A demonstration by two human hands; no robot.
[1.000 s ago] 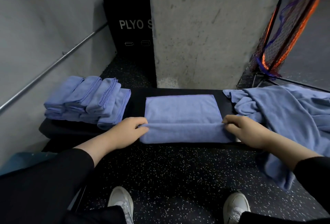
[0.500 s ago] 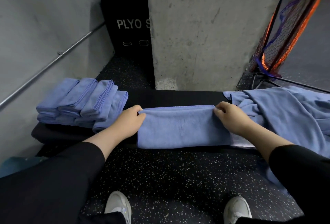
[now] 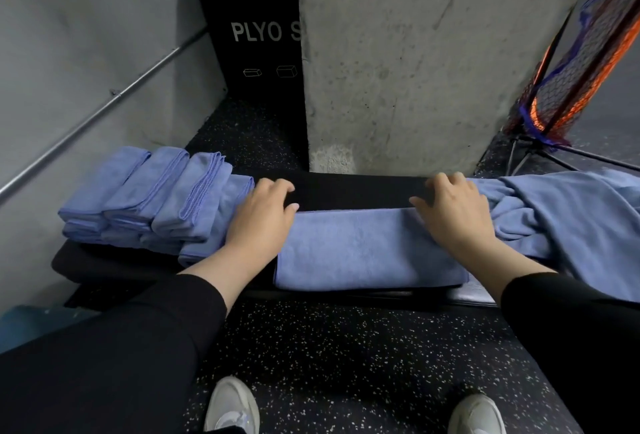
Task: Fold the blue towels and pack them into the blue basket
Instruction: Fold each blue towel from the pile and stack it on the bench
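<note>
— How were the hands placed?

— The left hand point(image 3: 258, 215) lay palm down on the left end of the folded blue terry towel point(image 3: 363, 250), fingers nearly straight and a little spread, tips reaching past the towel's far edge onto the black padded bench point(image 3: 356, 189). It gripped nothing; it pressed flat. The right hand point(image 3: 453, 212) lay the same way on the towel's right end, fingers loosely extended over the far edge, holding nothing.

— And the towel itself?

— It was a long, flat band lying across the bench's near edge between the two hands, its surface smooth.

— What lay around it?

— Left of the towel, touching the left wrist, sat a stack of folded blue towels point(image 3: 156, 198) in overlapping rows. Right of the towel, a heap of unfolded blue towels point(image 3: 571, 219) spread off the bench. Beyond the towel rose a grey concrete pillar point(image 3: 433, 53).
</note>
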